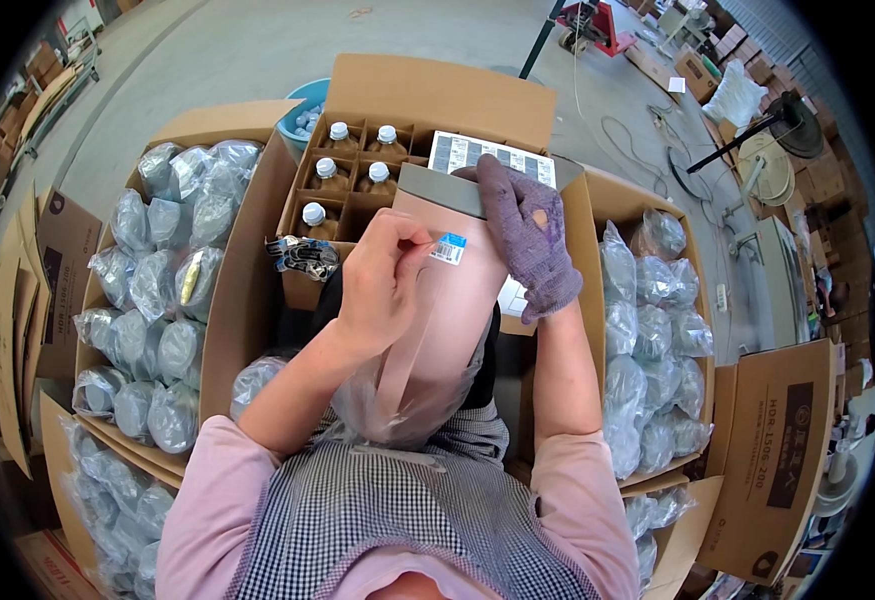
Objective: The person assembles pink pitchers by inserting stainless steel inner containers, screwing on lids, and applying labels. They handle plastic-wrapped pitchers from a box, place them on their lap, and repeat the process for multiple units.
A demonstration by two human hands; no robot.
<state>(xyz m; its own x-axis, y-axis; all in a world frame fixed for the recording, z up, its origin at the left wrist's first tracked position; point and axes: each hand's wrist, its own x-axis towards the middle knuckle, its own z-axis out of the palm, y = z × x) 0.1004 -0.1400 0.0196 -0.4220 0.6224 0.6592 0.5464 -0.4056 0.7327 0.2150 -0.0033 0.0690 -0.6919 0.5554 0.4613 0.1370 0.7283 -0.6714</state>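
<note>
A large pink jug (457, 330) with a grey end (441, 190) leans in my lap, its near end in a clear plastic bag (357, 395). My left hand (382, 285), bare, pinches the edge of a small blue-and-white sticker (448, 248) against the jug's side. My right hand (529, 232) wears a purple-grey knit glove with a hole in it. It grips the jug around the grey end, thumb side over the top. Just beyond lies a white sheet of labels (457, 150), partly hidden by the glove.
An open divided carton (437, 85) ahead holds several white-capped brown bottles (328, 175). Cartons of plastic-wrapped items stand left (172, 300) and right (657, 345). A blue tub (302, 105) is behind. Wire-like pieces (302, 255) sit at the carton's near-left corner.
</note>
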